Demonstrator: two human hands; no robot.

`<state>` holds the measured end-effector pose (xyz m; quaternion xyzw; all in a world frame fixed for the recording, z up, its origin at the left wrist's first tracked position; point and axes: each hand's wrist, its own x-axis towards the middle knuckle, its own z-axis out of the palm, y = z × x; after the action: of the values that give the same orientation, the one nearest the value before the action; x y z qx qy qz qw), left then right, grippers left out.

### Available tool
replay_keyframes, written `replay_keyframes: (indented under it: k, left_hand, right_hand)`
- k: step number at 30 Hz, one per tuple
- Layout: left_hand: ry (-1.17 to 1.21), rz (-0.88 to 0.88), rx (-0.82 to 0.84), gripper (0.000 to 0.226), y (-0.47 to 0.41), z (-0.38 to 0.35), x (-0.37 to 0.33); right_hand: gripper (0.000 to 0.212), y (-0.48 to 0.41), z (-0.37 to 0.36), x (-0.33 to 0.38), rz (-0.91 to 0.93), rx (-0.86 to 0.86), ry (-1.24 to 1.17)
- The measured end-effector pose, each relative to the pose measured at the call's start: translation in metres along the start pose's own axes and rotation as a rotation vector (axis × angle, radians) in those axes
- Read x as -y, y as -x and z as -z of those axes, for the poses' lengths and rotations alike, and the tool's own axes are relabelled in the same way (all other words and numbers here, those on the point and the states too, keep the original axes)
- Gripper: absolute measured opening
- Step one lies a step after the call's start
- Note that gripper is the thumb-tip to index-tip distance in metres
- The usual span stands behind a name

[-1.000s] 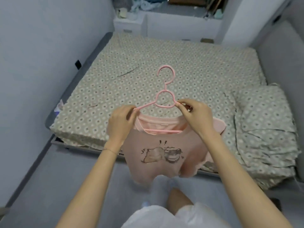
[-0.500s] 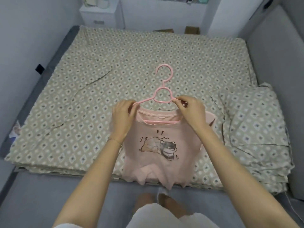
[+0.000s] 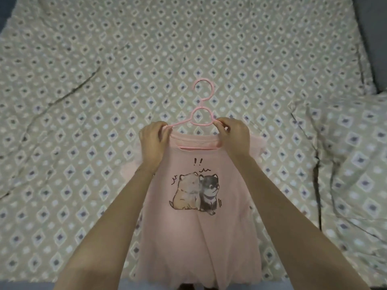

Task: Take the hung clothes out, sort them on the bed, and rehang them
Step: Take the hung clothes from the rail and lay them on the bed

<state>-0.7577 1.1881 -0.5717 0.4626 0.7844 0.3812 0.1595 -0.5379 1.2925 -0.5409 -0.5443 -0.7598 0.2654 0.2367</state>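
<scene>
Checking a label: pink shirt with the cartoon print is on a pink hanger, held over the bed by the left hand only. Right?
Not quite. The head view shows both hands on it: the left hand grips the hanger at its left end and the right hand pinches its right end. The rest holds: pink shirt, cartoon print, pink hanger, over the bed.

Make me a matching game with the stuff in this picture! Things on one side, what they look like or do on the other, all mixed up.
Things:
1. hanger
2. T-shirt
3. bedsheet
4. left hand

Clues:
A. covered in diamond shapes
B. has two cartoon dogs printed on it
C. grips the hanger's left end
D. thin and pink, with a round hook on top

Pairs: 1-D, 2-B, 3-A, 4-C
</scene>
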Motion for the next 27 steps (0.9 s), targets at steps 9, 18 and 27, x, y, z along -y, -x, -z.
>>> replay_keyframes:
  k: [9, 18, 27]
  left_hand:
    - [-0.012, 0.006, 0.045, 0.024, -0.036, -0.094, 0.075]
    - [-0.186, -0.079, 0.068, 0.033, -0.016, -0.085, 0.064]
    - [-0.343, -0.053, 0.042, 0.043, 0.052, 0.051, -0.054]
  right_hand:
    - [0.029, -0.045, -0.08, -0.079, 0.0, 0.058, 0.206]
    - [0.051, -0.023, -0.075, -0.074, -0.081, 0.276, 0.282]
    - [0.056, 0.04, 0.035, 0.063, 0.084, 0.336, 0.384]
